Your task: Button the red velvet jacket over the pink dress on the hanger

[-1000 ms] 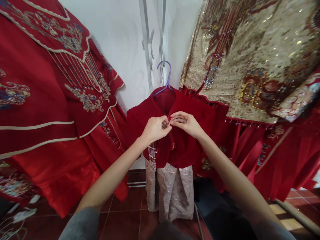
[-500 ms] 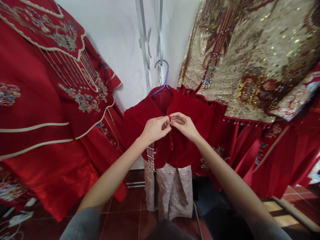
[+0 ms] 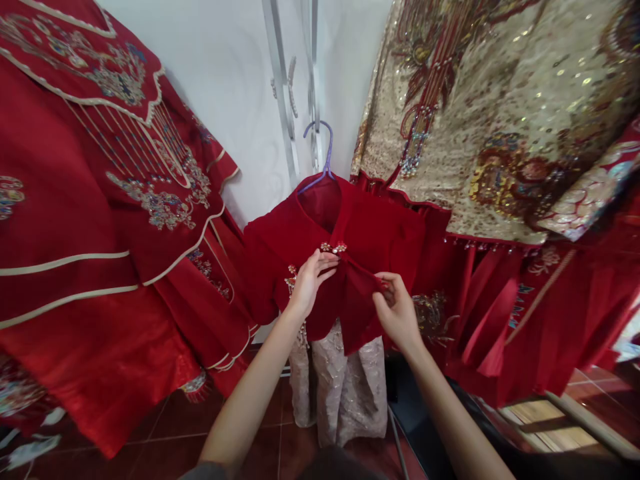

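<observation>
A short red velvet jacket hangs on a purple hanger. At its neck, a jewelled clasp joins the two front edges. My left hand is just below the clasp, its fingers together at the front edge; its thumb is mostly hidden. Lower and to the right, my right hand pinches the other front edge between thumb and fingers and holds that panel outward, so the front gapes below the clasp. Beaded tassels hang partly behind my left forearm.
A pale patterned skirt hangs beneath the jacket. Red embroidered garments fill the left side, and a gold sequined garment hangs at the right. Behind is a white metal rack. Dark red tiles cover the floor.
The neck clasp, hidden by my fingers before, now shows, joined. Both hands moved down; my right hand also went right, drawing the jacket's front edge outward.
</observation>
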{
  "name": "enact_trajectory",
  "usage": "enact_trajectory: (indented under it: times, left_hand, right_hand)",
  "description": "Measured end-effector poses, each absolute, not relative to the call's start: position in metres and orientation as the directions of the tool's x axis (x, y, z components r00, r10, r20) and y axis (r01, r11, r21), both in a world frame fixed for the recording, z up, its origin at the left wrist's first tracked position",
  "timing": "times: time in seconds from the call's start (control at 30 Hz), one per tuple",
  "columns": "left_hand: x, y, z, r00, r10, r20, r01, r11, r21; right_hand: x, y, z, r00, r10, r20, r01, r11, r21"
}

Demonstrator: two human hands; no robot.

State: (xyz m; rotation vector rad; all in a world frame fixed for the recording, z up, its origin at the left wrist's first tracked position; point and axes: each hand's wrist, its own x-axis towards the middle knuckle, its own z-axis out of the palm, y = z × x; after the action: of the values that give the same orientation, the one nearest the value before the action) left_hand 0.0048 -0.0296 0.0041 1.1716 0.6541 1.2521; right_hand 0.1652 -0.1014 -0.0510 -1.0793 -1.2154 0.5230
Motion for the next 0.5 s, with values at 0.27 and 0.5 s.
enact_trajectory:
  times: [0.27, 0.5]
  left_hand:
    - [0.012, -0.049, -0.006, 0.260, 0.963, 0.066, -0.565, 0.097, 0.820]
    - [-0.011, -0.078, -0.020, 0.350, 0.935, -0.051, -0.671, 0.288, 0.684]
  right_hand:
    - [0.136, -0.154, -0.003, -0.077, 0.846, 0.528, 0.241, 0.530, -0.813]
    - [0.119, -0.134, -0.021, -0.083, 0.884, 0.461, 0.232, 0.467, -0.853]
